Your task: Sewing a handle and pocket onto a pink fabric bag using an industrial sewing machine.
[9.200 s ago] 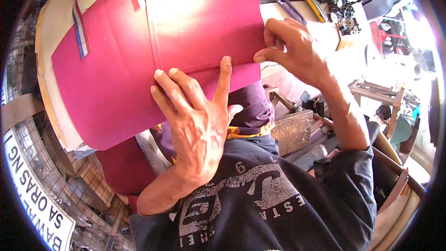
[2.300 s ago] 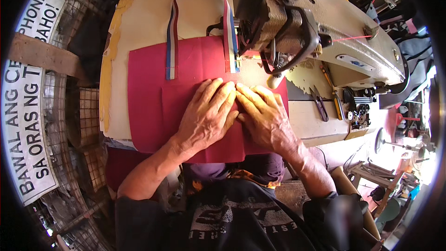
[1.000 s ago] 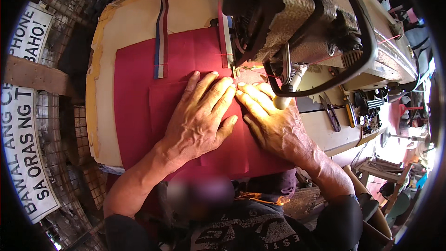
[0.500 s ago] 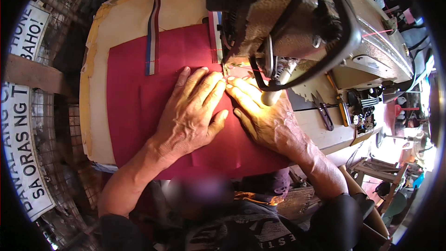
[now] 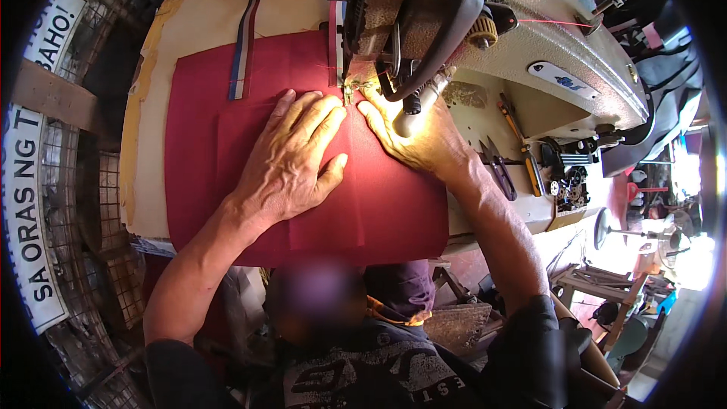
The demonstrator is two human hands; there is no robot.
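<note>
A dark red cloth (image 5: 326, 216) lies spread under the presser foot (image 5: 348, 93) of a sewing machine (image 5: 500, 53). Flat on the cloth rests my left hand (image 5: 291, 151), palm down, its fingertips just left of and before the foot. My right hand (image 5: 424, 136) is on the foot's right side, thumb and fingers stretched forward beside it; the machine's lamp and a lever cover part of it. Two striped straps, a left strap (image 5: 241, 57) and a right strap (image 5: 334, 45), lie over the cloth's far edge, the right one close by the foot.
Right of the cloth on the machine table lie dark-handled scissors (image 5: 500, 170), an orange-handled tool (image 5: 532, 170) and small metal parts (image 5: 572, 185). Wire mesh (image 5: 68, 182) with a lettered sign (image 5: 34, 220) stands at the left. A standing fan (image 5: 666, 238) shows at the far right.
My right hand has shifted forward, its fingers now beside the presser foot rather than before it. My left hand stays flat on the cloth. The whole view has shifted slightly.
</note>
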